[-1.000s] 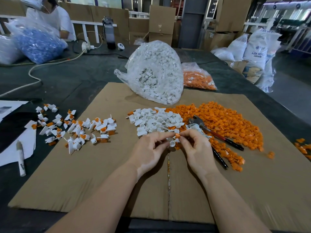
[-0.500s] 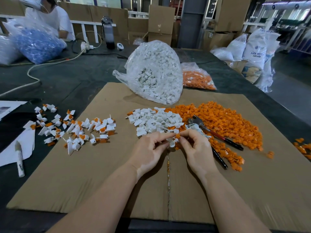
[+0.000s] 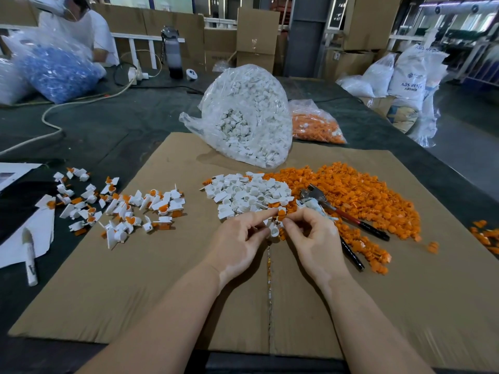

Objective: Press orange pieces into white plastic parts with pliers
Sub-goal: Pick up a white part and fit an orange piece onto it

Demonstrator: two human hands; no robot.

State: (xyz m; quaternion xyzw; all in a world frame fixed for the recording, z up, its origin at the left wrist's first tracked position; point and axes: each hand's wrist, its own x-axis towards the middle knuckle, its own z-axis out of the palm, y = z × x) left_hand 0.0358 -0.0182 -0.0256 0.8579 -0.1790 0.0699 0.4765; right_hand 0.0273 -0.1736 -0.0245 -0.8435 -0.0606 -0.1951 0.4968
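My left hand (image 3: pixel 240 238) and my right hand (image 3: pixel 313 238) meet over the cardboard sheet (image 3: pixel 162 279). Between their fingertips they pinch a white plastic part (image 3: pixel 274 231) with an orange piece (image 3: pixel 280 212) at its top. A pile of loose white parts (image 3: pixel 243 195) lies just beyond the hands. A wide heap of orange pieces (image 3: pixel 359 195) spreads to the right. The pliers (image 3: pixel 348 215), with red and black handles, lie on that heap beside my right hand, untouched. Joined white-and-orange parts (image 3: pixel 121 209) lie scattered to the left.
A clear bag of white parts (image 3: pixel 248 117) and a smaller bag of orange pieces (image 3: pixel 316 125) stand behind the piles. A marker (image 3: pixel 29 255) lies on papers at the left edge. A person sits at the far left behind a bag of blue parts (image 3: pixel 56 71).
Both hands stay in place over the same part. The fingers have shifted slightly around it.
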